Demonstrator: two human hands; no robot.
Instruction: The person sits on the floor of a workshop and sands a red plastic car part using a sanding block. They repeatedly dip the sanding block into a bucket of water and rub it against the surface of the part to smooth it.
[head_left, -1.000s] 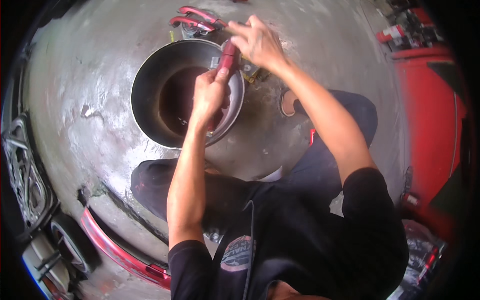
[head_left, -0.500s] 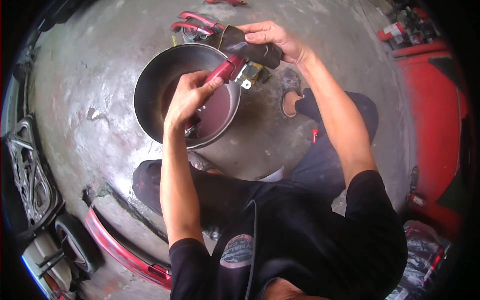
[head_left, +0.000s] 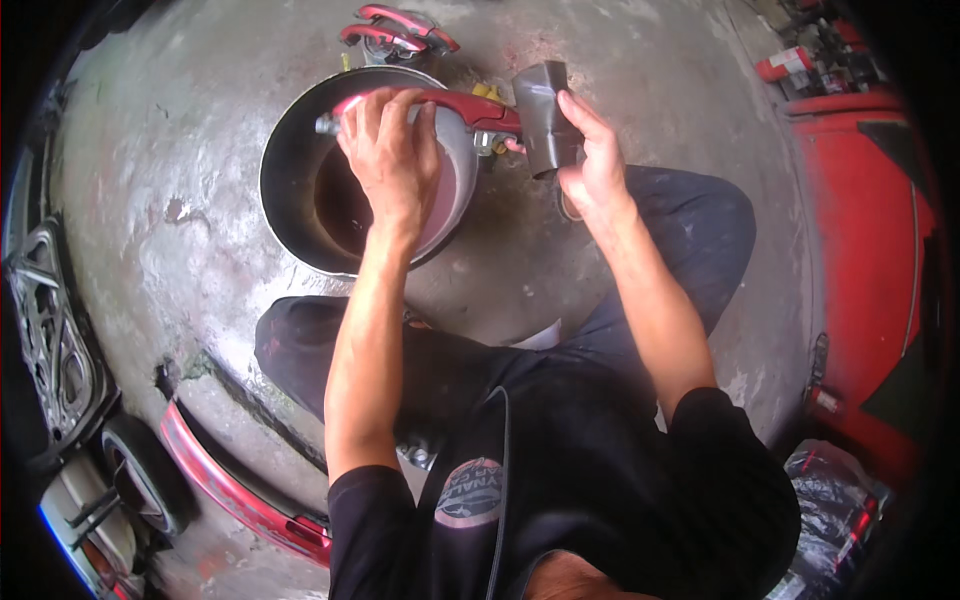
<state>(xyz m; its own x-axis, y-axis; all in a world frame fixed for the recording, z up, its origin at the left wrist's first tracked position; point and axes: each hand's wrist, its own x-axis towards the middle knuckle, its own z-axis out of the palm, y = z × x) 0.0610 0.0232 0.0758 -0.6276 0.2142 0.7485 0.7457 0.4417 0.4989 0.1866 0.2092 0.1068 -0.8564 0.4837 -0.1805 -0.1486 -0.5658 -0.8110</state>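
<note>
My left hand (head_left: 390, 165) grips a red car door handle (head_left: 465, 105), held sideways over a dark metal basin (head_left: 290, 180) of murky reddish-brown liquid. The handle's right end has silver metal fittings. My right hand (head_left: 590, 150) holds a dark, folded sheet (head_left: 540, 120), like sandpaper, just beside that end. Behind the basin, more red handles (head_left: 395, 30) rest on a small support. Something small and yellow (head_left: 485, 92) is partly hidden behind the held handle.
I sit cross-legged on stained concrete. At the left lie a black frame panel (head_left: 55, 340), a wheel (head_left: 145, 480) and a long red strip (head_left: 230, 480). At the right stand red body panels (head_left: 860, 270), cans (head_left: 785, 65) and a plastic-wrapped item (head_left: 830, 500).
The handle has swung from slanted to nearly horizontal and risen across the basin's far side. My right hand now holds the dark sheet upright, having turned it and moved down to the right.
</note>
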